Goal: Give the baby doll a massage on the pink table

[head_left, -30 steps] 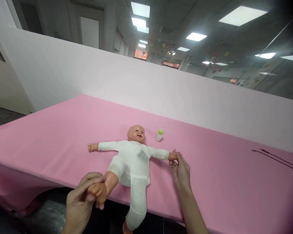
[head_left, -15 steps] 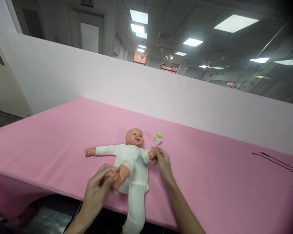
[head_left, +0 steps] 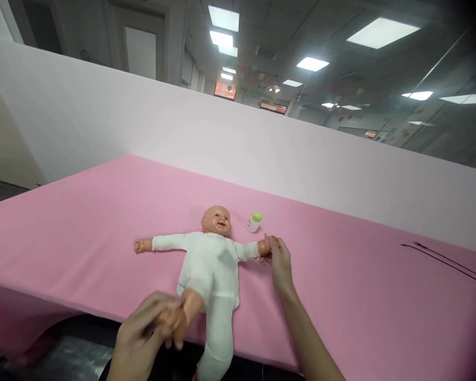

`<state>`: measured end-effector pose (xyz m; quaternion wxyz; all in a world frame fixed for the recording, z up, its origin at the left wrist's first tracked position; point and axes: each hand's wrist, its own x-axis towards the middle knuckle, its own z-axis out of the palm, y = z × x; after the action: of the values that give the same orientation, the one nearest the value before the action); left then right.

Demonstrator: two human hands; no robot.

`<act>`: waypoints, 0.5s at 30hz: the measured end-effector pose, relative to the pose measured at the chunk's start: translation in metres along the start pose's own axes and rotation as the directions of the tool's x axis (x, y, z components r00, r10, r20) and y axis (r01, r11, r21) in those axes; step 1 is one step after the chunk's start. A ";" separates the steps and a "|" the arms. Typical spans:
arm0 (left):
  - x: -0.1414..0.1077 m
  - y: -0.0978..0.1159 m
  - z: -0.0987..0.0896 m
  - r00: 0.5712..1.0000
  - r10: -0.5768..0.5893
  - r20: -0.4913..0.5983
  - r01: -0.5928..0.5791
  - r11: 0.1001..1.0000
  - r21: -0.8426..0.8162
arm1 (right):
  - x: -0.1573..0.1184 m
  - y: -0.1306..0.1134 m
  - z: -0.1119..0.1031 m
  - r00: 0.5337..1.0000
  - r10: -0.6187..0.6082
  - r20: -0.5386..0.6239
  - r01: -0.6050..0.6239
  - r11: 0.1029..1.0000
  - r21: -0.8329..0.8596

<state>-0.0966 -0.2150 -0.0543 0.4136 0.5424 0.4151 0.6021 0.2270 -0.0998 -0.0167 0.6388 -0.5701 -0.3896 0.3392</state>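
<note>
A baby doll (head_left: pixel 208 259) with a white cloth body lies on its back on the pink-covered table (head_left: pixel 341 296). My left hand (head_left: pixel 145 328) is closed round the doll's raised foot (head_left: pixel 174 320), somewhat blurred by motion. With my right hand (head_left: pixel 277 259) I grip the doll's hand (head_left: pixel 264 247), its arm stretched out to the side. The other doll arm (head_left: pixel 162 243) lies flat on the cloth, pointing left. One doll leg (head_left: pixel 218 333) hangs over the table's front edge. A small bottle with a green cap (head_left: pixel 254 222) stands just beyond my right hand.
Two thin dark cords (head_left: pixel 444 259) lie at the right of the table. A white wall (head_left: pixel 262 153) with glass above it runs along the back. At the far left is a door (head_left: pixel 3 137).
My left hand has drawn the doll's foot down and left, toward me. My right hand has moved right, straightening the doll's arm outward. The view has shifted slightly.
</note>
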 end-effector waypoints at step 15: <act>-0.012 -0.003 0.002 0.978 -0.099 0.183 0.098 0.995 0.015 | 0.021 0.019 -0.007 0.984 0.174 -0.039 -0.162 0.964 0.212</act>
<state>-0.0934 -0.2253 -0.0608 0.4777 0.5758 0.4033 0.5270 0.2431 -0.0828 -0.0335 0.6747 -0.5406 -0.2840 0.4146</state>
